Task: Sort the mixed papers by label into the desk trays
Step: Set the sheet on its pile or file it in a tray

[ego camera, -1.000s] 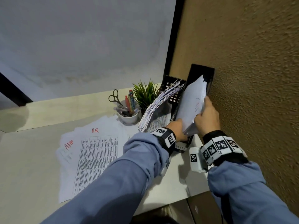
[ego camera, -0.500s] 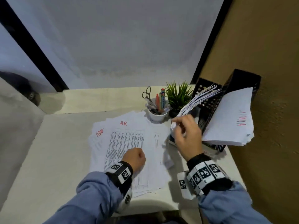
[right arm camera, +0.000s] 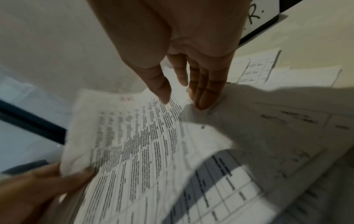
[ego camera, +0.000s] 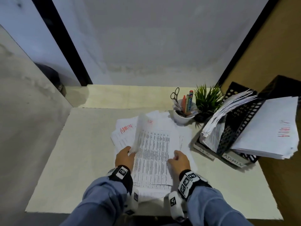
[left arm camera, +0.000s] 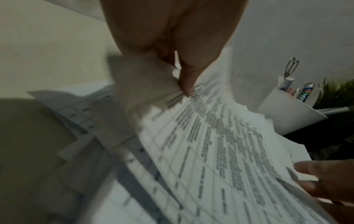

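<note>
The pale, matte desk top (ego camera: 84, 154) spreads out under me, and on its right side, against the brown wall, stand the two black perforated plastic desk trays (ego camera: 236, 128), tilted back so papers can be slid in from the front. The nearer-right one carries a white strip reading ADMIN and already holds a thick white stack with ADMIN in red (ego camera: 268, 132); its neighbour to the left holds a fanned sheaf of printed sheets (ego camera: 224, 115), and I take its strip, partly cut off in the right wrist view, to be the HR one.

In front of me lies the loose pile of mixed white printed papers (ego camera: 154, 154), spread rather than squared, so the red labels near the top edges show: one sheet sticking out on the left reads ADMIN (ego camera: 126, 128).

My left hand (ego camera: 124, 158) pinches the left edge of the top table-printed sheet (ego camera: 140, 132) between thumb and fingers and peels it up; it stands curled and blurred, with a red mark near its top that I think is HR, though I can't read it cleanly. My right hand (ego camera: 178, 160) lies with fingers straight and relaxed on the pile's right side, gripping nothing, pinning the lower sheets so only one comes away.

Behind the pile, just left of the trays, sit a small green spiky potted plant (ego camera: 207, 100) and a white ceramic cup of pens and scissors (ego camera: 183, 115).
</note>
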`<control>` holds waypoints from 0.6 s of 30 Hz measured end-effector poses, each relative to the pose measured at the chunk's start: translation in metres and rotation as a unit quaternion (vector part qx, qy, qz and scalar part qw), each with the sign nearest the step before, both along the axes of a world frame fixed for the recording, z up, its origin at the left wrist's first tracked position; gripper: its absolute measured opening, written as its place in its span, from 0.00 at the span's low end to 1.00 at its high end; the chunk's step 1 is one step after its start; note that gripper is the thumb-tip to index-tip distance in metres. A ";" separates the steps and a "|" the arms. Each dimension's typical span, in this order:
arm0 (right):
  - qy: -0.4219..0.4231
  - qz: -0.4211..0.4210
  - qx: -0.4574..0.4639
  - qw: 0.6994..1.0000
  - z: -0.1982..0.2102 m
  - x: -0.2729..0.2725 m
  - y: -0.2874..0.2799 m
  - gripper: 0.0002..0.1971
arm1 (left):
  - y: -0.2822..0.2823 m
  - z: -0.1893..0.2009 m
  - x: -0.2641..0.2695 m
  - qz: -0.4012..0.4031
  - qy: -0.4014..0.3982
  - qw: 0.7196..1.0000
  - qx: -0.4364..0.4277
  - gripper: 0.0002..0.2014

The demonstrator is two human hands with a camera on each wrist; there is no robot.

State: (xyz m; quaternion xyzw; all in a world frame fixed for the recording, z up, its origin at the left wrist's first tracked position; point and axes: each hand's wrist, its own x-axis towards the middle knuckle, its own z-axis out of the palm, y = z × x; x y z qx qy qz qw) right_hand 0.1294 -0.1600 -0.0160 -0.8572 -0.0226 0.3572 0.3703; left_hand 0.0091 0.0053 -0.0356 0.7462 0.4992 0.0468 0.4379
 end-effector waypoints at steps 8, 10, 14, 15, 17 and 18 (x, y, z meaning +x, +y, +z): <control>0.096 -0.251 0.235 0.934 0.034 0.018 0.003 0.36 | 0.003 -0.003 -0.019 0.025 -0.165 0.958 -0.235 0.08; 0.075 -0.262 0.225 0.936 0.036 0.020 0.004 0.34 | 0.002 0.000 -0.020 0.028 -0.178 0.953 -0.244 0.12; 0.011 -0.242 0.189 0.952 0.034 0.023 0.004 0.05 | 0.004 0.010 -0.020 0.019 -0.150 0.967 -0.206 0.06; -0.004 -0.239 0.183 0.954 0.031 0.024 0.002 0.02 | 0.006 0.011 -0.020 0.022 -0.137 0.972 -0.188 0.08; -0.032 -0.233 0.174 0.956 0.025 0.024 -0.004 0.04 | 0.015 0.004 -0.023 0.044 -0.114 0.980 -0.154 0.20; -0.041 -0.238 0.172 0.955 0.021 0.023 -0.009 0.04 | 0.019 0.001 -0.026 0.058 -0.111 0.981 -0.149 0.20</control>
